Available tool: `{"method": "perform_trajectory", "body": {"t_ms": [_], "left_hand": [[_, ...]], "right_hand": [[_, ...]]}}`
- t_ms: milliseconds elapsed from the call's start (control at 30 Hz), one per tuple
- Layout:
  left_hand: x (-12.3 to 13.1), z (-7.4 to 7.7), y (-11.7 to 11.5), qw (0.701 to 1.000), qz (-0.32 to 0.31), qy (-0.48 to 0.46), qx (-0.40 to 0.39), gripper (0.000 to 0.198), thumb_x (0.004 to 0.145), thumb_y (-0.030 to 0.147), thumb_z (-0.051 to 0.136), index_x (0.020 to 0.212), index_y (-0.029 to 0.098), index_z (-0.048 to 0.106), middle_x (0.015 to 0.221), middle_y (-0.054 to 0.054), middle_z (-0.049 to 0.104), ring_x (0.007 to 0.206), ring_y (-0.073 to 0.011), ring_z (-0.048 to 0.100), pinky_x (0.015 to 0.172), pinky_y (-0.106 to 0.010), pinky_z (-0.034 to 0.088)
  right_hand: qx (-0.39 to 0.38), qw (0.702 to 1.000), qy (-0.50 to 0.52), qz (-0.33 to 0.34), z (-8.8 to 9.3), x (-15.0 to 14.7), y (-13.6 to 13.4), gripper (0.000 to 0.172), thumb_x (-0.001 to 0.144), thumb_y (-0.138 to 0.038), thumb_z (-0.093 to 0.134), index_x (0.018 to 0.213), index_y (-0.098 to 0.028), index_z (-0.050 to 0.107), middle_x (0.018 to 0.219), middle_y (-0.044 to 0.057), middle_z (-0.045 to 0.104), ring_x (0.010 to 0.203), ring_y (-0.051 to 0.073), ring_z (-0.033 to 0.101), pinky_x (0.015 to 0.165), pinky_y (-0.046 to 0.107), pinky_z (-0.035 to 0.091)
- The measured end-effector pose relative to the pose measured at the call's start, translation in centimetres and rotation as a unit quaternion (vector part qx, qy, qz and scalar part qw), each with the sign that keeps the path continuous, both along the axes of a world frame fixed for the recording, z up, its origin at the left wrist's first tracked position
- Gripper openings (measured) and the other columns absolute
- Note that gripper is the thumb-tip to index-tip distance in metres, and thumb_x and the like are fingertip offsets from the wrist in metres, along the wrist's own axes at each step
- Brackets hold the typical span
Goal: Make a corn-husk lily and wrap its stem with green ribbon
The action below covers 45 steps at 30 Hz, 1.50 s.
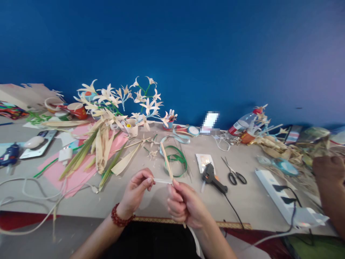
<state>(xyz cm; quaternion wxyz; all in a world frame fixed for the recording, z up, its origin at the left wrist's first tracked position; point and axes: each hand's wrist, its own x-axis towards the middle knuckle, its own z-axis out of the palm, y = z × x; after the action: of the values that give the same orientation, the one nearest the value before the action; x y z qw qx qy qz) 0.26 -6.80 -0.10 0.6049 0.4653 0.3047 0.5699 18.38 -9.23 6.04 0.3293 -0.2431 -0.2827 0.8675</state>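
Observation:
My right hand is closed in a fist around a long, narrow, straw-coloured husk piece. Its upper end points up and away, and a thin tip pokes out below the fist. From that piece a thin translucent white strip runs sideways, pulled straight. My left hand, with a red bead bracelet at the wrist, pinches the strip's other end between thumb and fingers. Just beyond the hands lies a coil of green ribbon. A black glue gun and black-handled scissors lie to the right.
Dried husks lie on pink paper at the left, with husk flowers standing behind. At the right are a white power strip, a plastic bottle and another person's hand. White cables cross the left front.

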Motion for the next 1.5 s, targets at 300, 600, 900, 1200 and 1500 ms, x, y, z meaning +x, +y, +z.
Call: {"method": "perform_trajectory", "body": {"t_ms": [300,600,900,1200,1500], "left_hand": [[0.6,0.7,-0.4,0.995,0.04,0.072,0.052,0.014,0.09,0.023,0.061,0.077,0.018,0.064,0.072,0.0,0.054,0.065,-0.0121,0.05,0.061,-0.024,0.041],[0.6,-0.1,-0.4,0.998,0.028,0.04,0.048,0.013,0.089,0.023,0.061,0.077,0.017,0.064,0.069,0.001,0.053,0.062,-0.0114,0.05,0.06,-0.025,0.04],[0.4,-0.4,0.0,1.0,0.023,0.003,-0.004,0.016,0.087,0.03,0.064,0.078,0.016,0.063,0.071,0.0,0.054,0.059,-0.0103,0.047,0.059,-0.025,0.039],[-0.7,-0.1,0.6,0.997,-0.02,0.078,0.014,0.018,0.09,0.029,0.057,0.095,0.016,0.068,0.089,-0.008,0.062,0.081,-0.0189,0.058,0.078,-0.033,0.046],[0.2,4.3,0.6,0.953,0.023,0.228,0.2,0.01,0.089,0.021,0.058,0.091,0.019,0.067,0.089,-0.009,0.069,0.091,-0.0236,0.061,0.088,-0.041,0.048]], "right_hand": [[0.345,0.836,-0.401,-0.146,-2.3,-2.6,0.1,0.048,0.096,-0.056,0.04,0.064,-0.02,0.047,0.062,-0.002,0.043,0.061,0.013,0.041,0.059,0.025,0.032],[0.171,0.957,-0.204,-0.116,-1.9,-2.4,0.4,0.048,0.092,-0.055,0.046,0.059,-0.021,0.038,0.048,-0.008,0.029,0.044,0.008,0.022,0.043,0.023,0.016],[0.039,0.995,-0.067,-0.055,-0.7,-0.7,0.1,0.048,0.088,-0.057,0.052,0.06,-0.022,0.035,0.042,-0.013,0.021,0.038,0.005,0.008,0.037,0.019,0.006],[0.105,0.978,-0.143,-0.11,-1.0,-0.3,0.6,0.051,0.089,-0.06,0.05,0.059,-0.021,0.038,0.044,-0.011,0.024,0.041,0.006,0.014,0.038,0.02,0.008],[0.255,0.903,-0.314,-0.146,-1.2,-1.5,0.5,0.052,0.096,-0.058,0.039,0.059,-0.021,0.04,0.052,-0.005,0.033,0.048,0.01,0.03,0.047,0.025,0.023]]}}
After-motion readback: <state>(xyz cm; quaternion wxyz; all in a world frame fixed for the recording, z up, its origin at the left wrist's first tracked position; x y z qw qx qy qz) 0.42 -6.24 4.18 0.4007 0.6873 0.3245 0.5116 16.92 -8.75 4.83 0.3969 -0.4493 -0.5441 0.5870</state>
